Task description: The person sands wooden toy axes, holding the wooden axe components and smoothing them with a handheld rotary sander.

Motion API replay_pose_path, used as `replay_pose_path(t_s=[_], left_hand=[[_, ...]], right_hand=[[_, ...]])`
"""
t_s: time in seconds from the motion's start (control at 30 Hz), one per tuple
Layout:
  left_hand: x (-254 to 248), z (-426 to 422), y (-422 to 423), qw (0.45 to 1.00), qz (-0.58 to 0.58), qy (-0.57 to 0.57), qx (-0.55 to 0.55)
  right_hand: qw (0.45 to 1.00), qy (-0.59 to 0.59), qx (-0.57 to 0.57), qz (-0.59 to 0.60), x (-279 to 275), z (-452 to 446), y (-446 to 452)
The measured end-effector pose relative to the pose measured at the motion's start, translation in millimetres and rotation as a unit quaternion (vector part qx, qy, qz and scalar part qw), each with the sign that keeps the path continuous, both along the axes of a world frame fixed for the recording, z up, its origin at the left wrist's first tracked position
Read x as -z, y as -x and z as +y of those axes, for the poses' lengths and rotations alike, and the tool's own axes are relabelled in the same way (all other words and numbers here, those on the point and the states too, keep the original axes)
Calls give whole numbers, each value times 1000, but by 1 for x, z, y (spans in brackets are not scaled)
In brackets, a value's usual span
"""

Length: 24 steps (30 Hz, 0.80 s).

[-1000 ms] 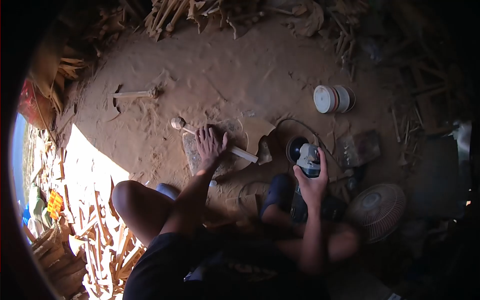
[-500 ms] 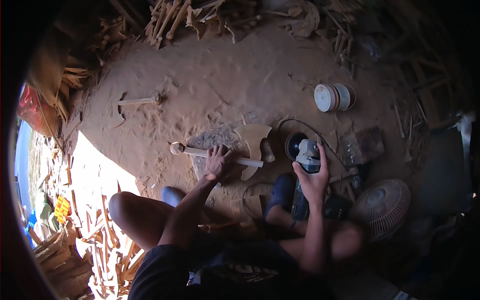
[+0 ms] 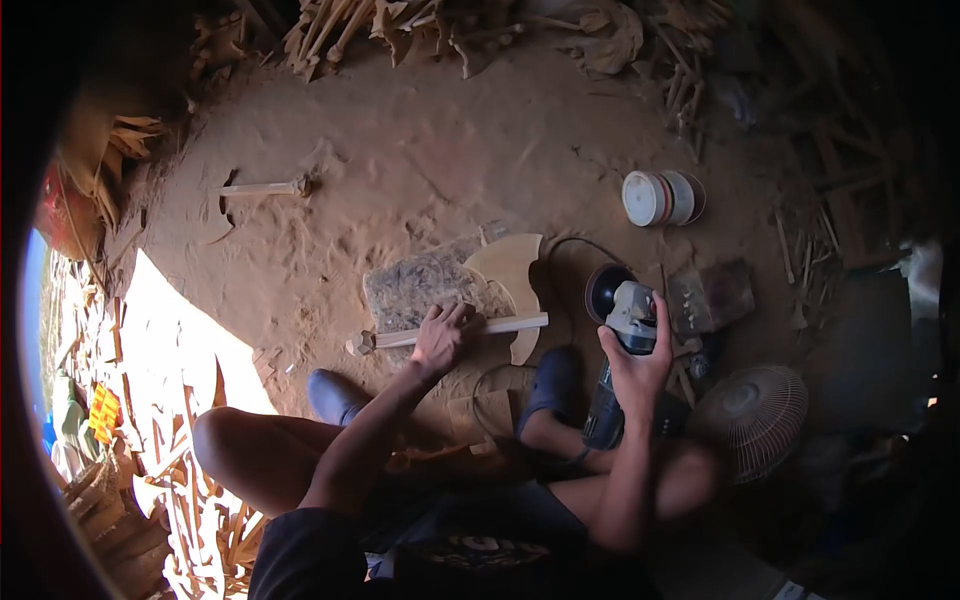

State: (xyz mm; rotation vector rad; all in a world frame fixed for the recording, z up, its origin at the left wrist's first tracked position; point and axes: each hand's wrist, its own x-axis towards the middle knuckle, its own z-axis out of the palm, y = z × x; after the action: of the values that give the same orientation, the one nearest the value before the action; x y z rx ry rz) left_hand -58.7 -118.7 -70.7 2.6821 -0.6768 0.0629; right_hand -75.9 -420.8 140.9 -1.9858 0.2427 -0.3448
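A pale axe-shaped piece has a long straight handle (image 3: 400,338) with a knob at its left end and a broad, crescent-shaped blade (image 3: 515,272) at the right. It lies across a mottled stone slab (image 3: 415,288) on the ground. My left hand (image 3: 440,340) is closed over the middle of the handle, its fingertips partly hidden. In my right hand (image 3: 638,370) is an angle grinder (image 3: 632,318), gripped round its head between thumb and fingers. The grinder's round disc (image 3: 604,290) faces the blade, with a gap between them.
A white tub (image 3: 650,198) lies on the sandy floor. Beside my right knee stands a fan (image 3: 750,420). A block (image 3: 715,295) and a cable (image 3: 580,242) are near the grinder. Another axe-like piece (image 3: 265,189) lies far left. Pale scraps (image 3: 370,30) pile along the edges.
The axe has turned so its blade end sits higher and its knob end lower, with my left hand still on the handle. The grinder stays in my right hand. The view has shifted slightly.
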Motion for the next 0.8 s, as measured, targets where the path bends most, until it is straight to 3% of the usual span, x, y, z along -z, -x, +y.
replay_pose_path(t_s=[0.13,0.23,0.3,0.4,0.53,0.63,0.8], left_hand=[[8,2,-3,999,-44,-17,25],[3,10,-14,997,64,43,20],[52,9,-22,982,151,103,-42],[79,8,-26,957,236,143,-91],[44,9,-24,947,238,184,-114],[12,8,-23,927,264,212,-159],[29,8,-20,967,186,157,-69]], right_hand=[[997,48,-29,45,-11,13,-7],[989,61,-92,100,-2,31,-25],[981,81,-139,110,25,39,-40],[970,74,-221,63,75,52,-69],[948,100,-273,126,95,85,-103],[907,195,-301,221,64,115,-117],[928,206,-265,162,99,107,-121]])
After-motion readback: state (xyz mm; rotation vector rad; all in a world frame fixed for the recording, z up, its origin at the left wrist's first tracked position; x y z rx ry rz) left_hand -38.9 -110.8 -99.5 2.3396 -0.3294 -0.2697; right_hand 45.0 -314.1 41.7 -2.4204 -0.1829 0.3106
